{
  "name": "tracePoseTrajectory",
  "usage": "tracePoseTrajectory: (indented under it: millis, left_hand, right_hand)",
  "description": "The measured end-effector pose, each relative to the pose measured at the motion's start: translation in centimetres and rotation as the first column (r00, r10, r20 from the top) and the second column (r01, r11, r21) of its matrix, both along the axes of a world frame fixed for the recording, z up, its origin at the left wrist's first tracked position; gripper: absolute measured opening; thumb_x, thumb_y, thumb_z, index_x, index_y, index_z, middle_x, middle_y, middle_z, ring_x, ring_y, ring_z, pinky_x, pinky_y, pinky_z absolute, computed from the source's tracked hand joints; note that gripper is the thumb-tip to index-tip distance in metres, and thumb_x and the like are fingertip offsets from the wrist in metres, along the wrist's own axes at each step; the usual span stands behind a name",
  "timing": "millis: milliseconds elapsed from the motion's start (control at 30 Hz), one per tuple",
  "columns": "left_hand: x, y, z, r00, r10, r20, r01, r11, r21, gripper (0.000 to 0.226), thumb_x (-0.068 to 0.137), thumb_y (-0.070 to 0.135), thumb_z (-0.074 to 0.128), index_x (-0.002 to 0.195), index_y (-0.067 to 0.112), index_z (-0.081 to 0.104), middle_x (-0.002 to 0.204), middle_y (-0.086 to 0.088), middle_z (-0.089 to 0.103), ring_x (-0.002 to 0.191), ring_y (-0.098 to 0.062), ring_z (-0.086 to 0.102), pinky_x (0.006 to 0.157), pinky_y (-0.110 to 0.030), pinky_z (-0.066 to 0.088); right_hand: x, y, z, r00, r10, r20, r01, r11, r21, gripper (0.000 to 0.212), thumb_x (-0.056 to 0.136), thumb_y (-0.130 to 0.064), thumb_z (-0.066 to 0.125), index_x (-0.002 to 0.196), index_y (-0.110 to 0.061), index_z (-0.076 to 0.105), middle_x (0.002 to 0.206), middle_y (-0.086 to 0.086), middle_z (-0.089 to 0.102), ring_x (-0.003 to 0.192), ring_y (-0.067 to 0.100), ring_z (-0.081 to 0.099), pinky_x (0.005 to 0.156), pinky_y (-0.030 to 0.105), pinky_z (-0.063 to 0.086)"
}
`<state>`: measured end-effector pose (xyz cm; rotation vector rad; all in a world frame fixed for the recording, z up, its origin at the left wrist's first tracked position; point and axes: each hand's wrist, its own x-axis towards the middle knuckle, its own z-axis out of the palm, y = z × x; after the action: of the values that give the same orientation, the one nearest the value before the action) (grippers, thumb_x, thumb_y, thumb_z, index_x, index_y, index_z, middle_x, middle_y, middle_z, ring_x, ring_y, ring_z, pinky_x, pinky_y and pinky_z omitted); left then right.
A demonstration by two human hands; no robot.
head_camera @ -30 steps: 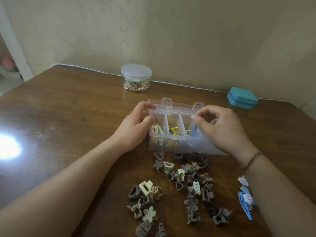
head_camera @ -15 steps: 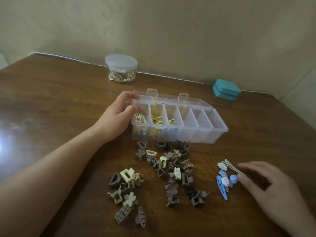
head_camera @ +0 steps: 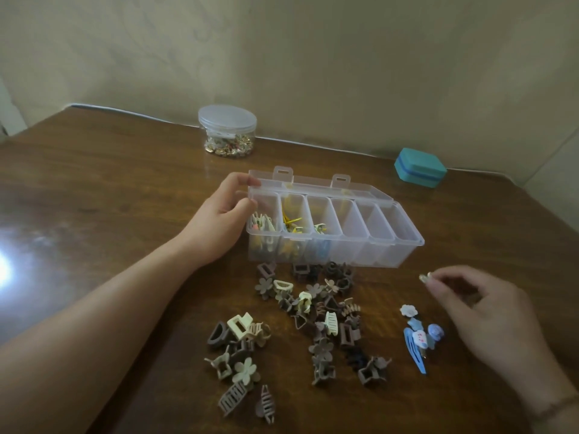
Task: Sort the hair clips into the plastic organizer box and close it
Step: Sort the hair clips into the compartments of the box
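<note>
Table (head_camera: pixel 94 214) of dark wood carries everything. Clear organizer box (head_camera: pixel 391 245), lid laid back, is steadied at its near-left corner by the left hand (head_camera: pixel 219 223), fingers closed on the wall. Loose claw clips (head_camera: pixel 313 314) are heaped before it. One small pale clip (head_camera: pixel 423 278) is pinched by the right hand (head_camera: pixel 482 311). Clips are judged light, stiff and slick, best taken across the body.

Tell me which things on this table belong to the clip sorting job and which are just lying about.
Part of the job:
clear plastic six-compartment organizer box, lid open
brown and cream claw clips in a loose pile
small group of blue snap clips
small pale clip pinched in the right hand

Just lying about:
round clear lidded jar of gold trinkets
teal rectangular case
</note>
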<state>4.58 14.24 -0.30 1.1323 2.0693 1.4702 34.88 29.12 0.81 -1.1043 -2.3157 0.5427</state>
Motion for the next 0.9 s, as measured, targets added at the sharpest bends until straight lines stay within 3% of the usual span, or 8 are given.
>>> tracePoseTrajectory:
  millis: [100,200,333,467,600,733,833,900]
  left_hand:
    - [-0.1,0.0,0.0,1.000,-0.004,-0.007,0.004,1.000,-0.001,0.030,0.100,0.017,0.043,0.128,0.029,0.048,0.100,0.019,0.066,0.099,-0.006,0.062,0.088,-0.032,0.047]
    - [-0.1,0.0,-0.1,1.000,-0.012,0.003,0.012,1.000,0.003,0.031,0.100,0.016,0.043,0.128,0.029,0.048,0.103,0.015,0.067,0.106,-0.019,0.062,0.095,-0.036,0.047]
    - [-0.2,0.0,0.0,1.000,-0.022,0.011,0.022,1.000,0.000,0.031,0.100,0.017,0.043,0.128,0.030,0.048,0.100,0.021,0.065,0.107,-0.007,0.061,0.095,-0.035,0.047]
    - [-0.3,-0.1,-0.1,1.000,-0.017,-0.002,0.017,1.000,-0.004,0.029,0.100,0.020,0.043,0.126,0.032,0.047,0.101,0.021,0.066,0.105,-0.017,0.063,0.094,-0.040,0.048]
    - [-0.4,-0.1,-0.2,1.000,-0.025,-0.005,0.025,1.000,0.001,0.029,0.101,0.020,0.042,0.127,0.032,0.047,0.105,0.019,0.066,0.106,-0.012,0.062,0.095,-0.039,0.049]
    - [-0.3,-0.1,-0.2,0.999,-0.030,0.013,0.030,1.000,0.004,0.030,0.100,0.019,0.043,0.128,0.031,0.047,0.102,0.022,0.065,0.104,0.000,0.060,0.089,-0.030,0.048]
    - [-0.2,-0.1,-0.1,1.000,-0.026,0.006,0.026,1.000,0.003,0.032,0.100,0.017,0.043,0.129,0.031,0.047,0.097,0.024,0.065,0.102,0.004,0.059,0.088,-0.025,0.047]
    - [-0.2,-0.1,-0.1,1.000,-0.026,0.009,0.026,1.000,0.003,0.032,0.100,0.017,0.043,0.129,0.030,0.047,0.097,0.025,0.065,0.101,0.007,0.058,0.086,-0.024,0.046]
  right_hand:
    - [-2.9,-1.2,2.6,0.971,0.093,-0.218,-0.088,0.996,0.033,0.018,0.085,-0.027,0.066,0.094,-0.041,0.061,0.073,-0.010,0.070,0.067,0.003,0.062,0.052,0.010,0.043]
    - [-7.2,-1.7,4.1,0.939,0.229,-0.258,-0.204,0.972,0.120,0.019,0.086,-0.022,0.067,0.103,-0.029,0.063,0.069,-0.007,0.068,0.069,0.001,0.063,0.055,0.006,0.044]
    - [-12.6,-0.7,3.2,0.934,0.276,-0.226,-0.254,0.960,0.121,0.007,0.087,-0.022,0.068,0.093,-0.024,0.068,0.075,-0.009,0.067,0.069,0.005,0.063,0.057,0.009,0.047]
    - [-13.6,-0.3,2.1,0.940,0.294,-0.173,-0.272,0.952,0.141,0.006,0.091,-0.031,0.062,0.092,-0.026,0.067,0.079,-0.012,0.065,0.075,0.001,0.058,0.059,0.007,0.045]
    - [-10.5,-0.3,2.8,0.921,0.328,-0.209,-0.283,0.934,0.220,0.009,0.091,-0.023,0.059,0.096,-0.025,0.067,0.085,-0.014,0.065,0.079,-0.002,0.059,0.064,0.006,0.044]
    - [-5.2,0.4,2.7,0.922,0.358,-0.147,-0.337,0.930,0.149,0.015,0.084,-0.024,0.064,0.096,-0.031,0.067,0.085,-0.015,0.066,0.083,0.004,0.062,0.065,0.011,0.050]
    - [-1.9,0.6,1.3,0.892,0.444,-0.087,-0.434,0.894,0.111,0.020,0.082,-0.013,0.074,0.093,-0.029,0.070,0.088,-0.012,0.068,0.080,0.010,0.063,0.063,0.018,0.050]
    - [-0.4,0.8,-0.1,0.877,0.475,-0.069,-0.472,0.880,0.049,0.019,0.078,-0.018,0.069,0.093,-0.029,0.072,0.097,-0.013,0.068,0.092,0.009,0.063,0.073,0.019,0.051]
